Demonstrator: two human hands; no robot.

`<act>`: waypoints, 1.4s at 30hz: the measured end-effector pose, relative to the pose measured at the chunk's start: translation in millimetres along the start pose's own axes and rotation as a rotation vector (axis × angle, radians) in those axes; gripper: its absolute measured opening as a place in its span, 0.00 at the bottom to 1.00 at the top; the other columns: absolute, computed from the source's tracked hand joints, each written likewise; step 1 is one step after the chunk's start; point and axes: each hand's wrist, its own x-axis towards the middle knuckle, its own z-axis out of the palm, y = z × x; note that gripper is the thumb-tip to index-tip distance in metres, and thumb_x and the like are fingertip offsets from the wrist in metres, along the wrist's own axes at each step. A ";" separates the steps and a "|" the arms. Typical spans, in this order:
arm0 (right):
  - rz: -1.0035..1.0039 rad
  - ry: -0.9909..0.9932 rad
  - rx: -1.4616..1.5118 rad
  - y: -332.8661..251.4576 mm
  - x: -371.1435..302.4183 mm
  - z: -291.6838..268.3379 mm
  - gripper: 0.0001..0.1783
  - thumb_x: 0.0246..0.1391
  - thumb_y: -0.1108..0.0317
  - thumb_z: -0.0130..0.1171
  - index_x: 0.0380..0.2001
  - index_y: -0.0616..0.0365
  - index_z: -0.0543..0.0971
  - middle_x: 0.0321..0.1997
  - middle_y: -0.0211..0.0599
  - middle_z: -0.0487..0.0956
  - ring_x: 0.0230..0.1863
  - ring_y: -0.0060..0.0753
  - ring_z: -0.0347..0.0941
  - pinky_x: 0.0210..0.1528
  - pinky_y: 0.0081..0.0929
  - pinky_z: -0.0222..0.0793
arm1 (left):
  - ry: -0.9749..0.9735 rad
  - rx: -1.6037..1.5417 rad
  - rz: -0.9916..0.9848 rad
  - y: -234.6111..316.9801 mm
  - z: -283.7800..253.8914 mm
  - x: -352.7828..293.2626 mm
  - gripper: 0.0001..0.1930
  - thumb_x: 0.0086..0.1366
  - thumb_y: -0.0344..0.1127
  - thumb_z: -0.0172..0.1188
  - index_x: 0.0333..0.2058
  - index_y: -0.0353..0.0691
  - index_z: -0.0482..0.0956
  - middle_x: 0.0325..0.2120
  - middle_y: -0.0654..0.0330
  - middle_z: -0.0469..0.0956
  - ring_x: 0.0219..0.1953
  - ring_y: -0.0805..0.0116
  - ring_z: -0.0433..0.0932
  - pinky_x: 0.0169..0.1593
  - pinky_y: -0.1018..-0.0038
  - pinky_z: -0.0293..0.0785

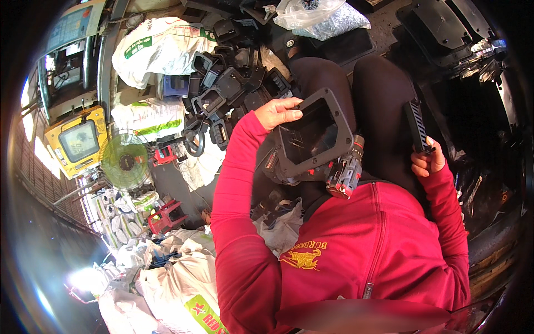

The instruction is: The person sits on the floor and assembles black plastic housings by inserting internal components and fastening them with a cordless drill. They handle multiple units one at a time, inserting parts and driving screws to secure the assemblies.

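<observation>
My left hand (278, 114) grips the upper left rim of a black rectangular plastic frame (344, 127), thumb on top. The frame has rounded corners, screw holes and a dark inner area, and is held tilted above my lap. Lower down by my right thigh, my right hand (429, 160) is closed round the end of a narrow black slotted plastic piece (416, 123), which points up and away. A cordless power drill (346, 173) with a grey and red body lies across my lap, partly hidden by the frame; neither hand touches it.
Black plastic housings (229, 83) are heaped at the far left beside a white sack (161, 47). A clear bag of small metallic pieces (334, 22) lies ahead. Large black panels (439, 25) stand far right. A fan (125, 161) and a yellow-framed screen (78, 140) are left.
</observation>
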 end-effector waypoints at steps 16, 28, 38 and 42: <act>0.003 0.048 -0.005 1.2 0.8 2.4 0.19 0.62 0.49 0.52 0.25 0.51 0.69 0.14 0.18 0.53 0.11 0.16 0.44 0.08 0.17 0.46 | 0.192 0.011 0.053 -3.1 18.6 -5.7 0.22 0.67 0.37 0.60 0.55 0.33 0.71 0.49 0.62 0.76 0.50 0.76 0.73 0.56 0.76 0.67; 0.005 0.067 -0.050 -0.4 -0.3 19.9 0.18 0.57 0.48 0.57 0.21 0.44 0.70 0.12 0.16 0.53 0.11 0.16 0.44 0.10 0.16 0.43 | 0.657 1.289 0.916 27.9 95.9 -15.5 0.18 0.38 0.23 0.70 0.31 0.44 0.79 0.54 0.52 0.73 0.60 0.46 0.68 0.58 0.58 0.68; 0.029 0.290 -0.078 0.1 -0.7 28.8 0.21 0.57 0.46 0.56 0.18 0.44 0.67 0.11 0.17 0.52 0.10 0.16 0.43 0.09 0.17 0.43 | 0.832 1.217 0.925 -38.6 123.0 -20.5 0.19 0.42 0.24 0.72 0.37 0.48 0.84 0.61 0.50 0.65 0.61 0.42 0.65 0.59 0.57 0.70; 0.026 0.332 -0.115 -0.4 -0.7 35.6 0.22 0.57 0.46 0.57 0.18 0.44 0.66 0.11 0.17 0.52 0.10 0.16 0.44 0.09 0.17 0.42 | 0.809 1.221 0.901 -46.3 122.6 -22.8 0.20 0.43 0.25 0.72 0.38 0.49 0.84 0.61 0.49 0.64 0.61 0.41 0.65 0.59 0.57 0.70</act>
